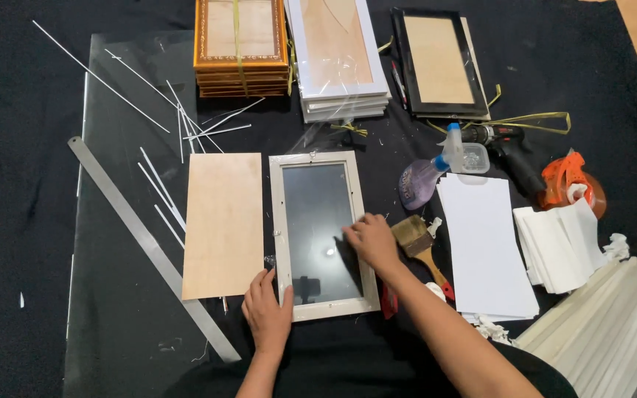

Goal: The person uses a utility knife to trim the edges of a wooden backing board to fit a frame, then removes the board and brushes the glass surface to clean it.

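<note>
Steadying a glazed grey frame (pixel 324 236) face-down.
Left hand (pixel 267 313) grips its near corner; right hand (pixel 370 239) rests flat, fingers loose. Glass looks fragile; hold the rails.

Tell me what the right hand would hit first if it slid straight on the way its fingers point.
The right hand points up-left across the dark glass of the pale grey picture frame. Going straight on, it would likely meet the frame's left rail first, then the bare plywood backing board beside it.
</note>
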